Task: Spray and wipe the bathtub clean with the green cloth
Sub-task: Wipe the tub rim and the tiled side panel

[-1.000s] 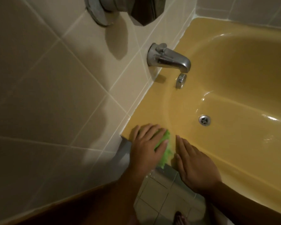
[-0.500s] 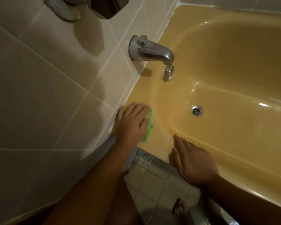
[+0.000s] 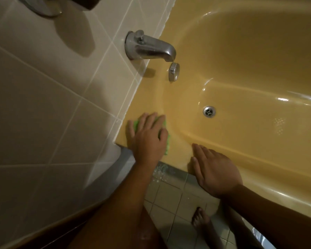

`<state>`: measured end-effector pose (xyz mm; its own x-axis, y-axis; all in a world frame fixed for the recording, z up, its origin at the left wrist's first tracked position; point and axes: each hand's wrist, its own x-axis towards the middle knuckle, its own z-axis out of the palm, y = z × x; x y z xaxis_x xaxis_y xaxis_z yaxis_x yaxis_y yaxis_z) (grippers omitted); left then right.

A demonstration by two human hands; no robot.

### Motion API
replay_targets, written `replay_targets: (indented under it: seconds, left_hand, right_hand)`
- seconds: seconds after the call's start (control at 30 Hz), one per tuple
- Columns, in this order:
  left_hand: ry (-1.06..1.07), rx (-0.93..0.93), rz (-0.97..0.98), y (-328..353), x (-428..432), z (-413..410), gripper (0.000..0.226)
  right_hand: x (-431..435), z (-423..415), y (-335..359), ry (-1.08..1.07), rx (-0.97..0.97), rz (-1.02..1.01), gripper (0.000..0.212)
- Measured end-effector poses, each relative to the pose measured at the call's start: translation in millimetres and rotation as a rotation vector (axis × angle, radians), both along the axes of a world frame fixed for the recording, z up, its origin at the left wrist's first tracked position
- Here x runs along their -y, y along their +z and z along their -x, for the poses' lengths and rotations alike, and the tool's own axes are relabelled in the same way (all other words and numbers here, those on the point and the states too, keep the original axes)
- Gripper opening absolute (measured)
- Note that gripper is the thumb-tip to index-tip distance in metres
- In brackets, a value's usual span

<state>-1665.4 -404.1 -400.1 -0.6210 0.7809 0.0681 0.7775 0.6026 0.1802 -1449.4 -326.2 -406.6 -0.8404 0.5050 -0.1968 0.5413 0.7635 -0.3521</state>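
Observation:
The yellow bathtub (image 3: 244, 56) fills the upper right, its flat rim corner meeting the tiled wall. My left hand (image 3: 147, 137) lies flat on that rim corner, pressing the green cloth (image 3: 167, 141) down; only the cloth's edges show around my fingers. My right hand (image 3: 215, 171) rests palm down on the front rim, to the right of the cloth, holding nothing, fingers pointing toward the basin. No spray bottle is in view.
A chrome spout (image 3: 149, 46) sticks out from the beige tiled wall (image 3: 52, 105), with an overflow knob (image 3: 174, 71) below it and the drain (image 3: 209, 111) on the tub floor. Wet floor tiles (image 3: 171, 194) and my bare foot (image 3: 200, 220) are below the rim.
My left hand slid the cloth left along the rim from beside my right hand to the corner by the wall. My right hand stayed on the front rim.

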Motion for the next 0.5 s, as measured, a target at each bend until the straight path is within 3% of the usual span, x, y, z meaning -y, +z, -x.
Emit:
replay_targets:
  seconds: [0.1,0.17,0.27,0.37,0.5]
  left_hand:
    - [-0.366,0.024,0.009,2.8,15.2,-54.5,0.036]
    - [-0.484,0.045,0.014,3.2,22.3,-36.6,0.037]
    - [-0.295,0.038,0.044,-0.8,18.4,2.6,0.038]
    - [-0.032,-0.006,0.013,0.5,6.4,-34.9,0.035]
    - [-0.422,0.04,0.005,2.1,3.6,-93.3,0.033]
  right_hand:
    - [0.9,-7.2,2.6,-0.003,-0.006,0.0,0.06]
    - [-0.9,-20.7,4.1,-0.01,-0.003,0.005,0.06]
    - [-4.1,-36.9,2.9,-0.015,0.002,-0.001,0.061]
    - [-2.9,-36.3,1.5,-0.038,-0.003,-0.019,0.057]
    - [-4.0,-43.6,4.3,-0.044,0.017,-0.011,0.056]
